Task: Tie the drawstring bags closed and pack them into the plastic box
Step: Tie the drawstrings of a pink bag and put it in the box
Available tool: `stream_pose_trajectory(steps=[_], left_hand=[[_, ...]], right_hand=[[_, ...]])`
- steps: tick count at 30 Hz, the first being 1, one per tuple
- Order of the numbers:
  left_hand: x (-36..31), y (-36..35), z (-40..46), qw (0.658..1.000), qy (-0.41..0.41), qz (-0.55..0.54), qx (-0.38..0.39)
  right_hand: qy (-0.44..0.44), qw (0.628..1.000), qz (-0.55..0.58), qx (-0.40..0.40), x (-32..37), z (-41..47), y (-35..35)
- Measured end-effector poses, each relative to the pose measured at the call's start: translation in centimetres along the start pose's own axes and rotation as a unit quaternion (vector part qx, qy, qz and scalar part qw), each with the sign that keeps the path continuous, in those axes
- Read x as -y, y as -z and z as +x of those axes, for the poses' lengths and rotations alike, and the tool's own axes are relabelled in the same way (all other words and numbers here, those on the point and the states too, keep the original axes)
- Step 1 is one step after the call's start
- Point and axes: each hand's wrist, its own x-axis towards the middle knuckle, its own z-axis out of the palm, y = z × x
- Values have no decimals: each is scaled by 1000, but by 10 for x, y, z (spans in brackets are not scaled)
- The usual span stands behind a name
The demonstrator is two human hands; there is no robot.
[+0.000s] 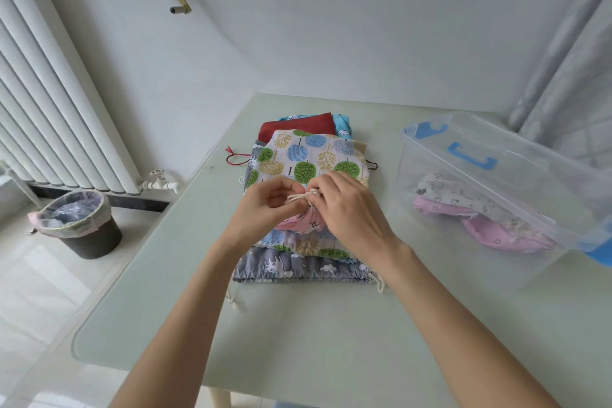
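Observation:
A small pink drawstring bag [303,223] with its neck gathered lies on a stack of flat bags in the middle of the table. My left hand [268,207] and my right hand [347,205] both pinch its cream drawstring [299,197] above the neck. The top bag of the stack has a tree print [311,156]; a grey cat-print bag [298,267] lies lower in the stack, and red [294,127] and blue ones peek out at the back. The clear plastic box [480,262] stands to the right, with pink and white tied bags [477,219] inside.
The box's clear lid with a blue handle [472,156] leans over the box. A lined black bin [79,225] stands on the floor at the left beside a white radiator [49,103]. A curtain hangs at the far right.

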Motion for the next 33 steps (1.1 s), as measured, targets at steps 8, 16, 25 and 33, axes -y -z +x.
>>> stream_pose_trajectory(steps=[8, 16, 25, 33], left_hand=[[2, -2, 4, 994, -35, 97, -42], [9, -12, 0, 991, -64, 103, -47], [-2, 7, -5, 993, 26, -74, 84], [-9, 1, -3, 998, 18, -14, 66]], right_hand=[[-13, 998, 57, -1, -2, 1, 8], [-7, 1000, -24, -6, -5, -4, 2], [38, 995, 49, -82, -13, -7, 4], [42, 988, 104, -110, -19, -14, -2]])
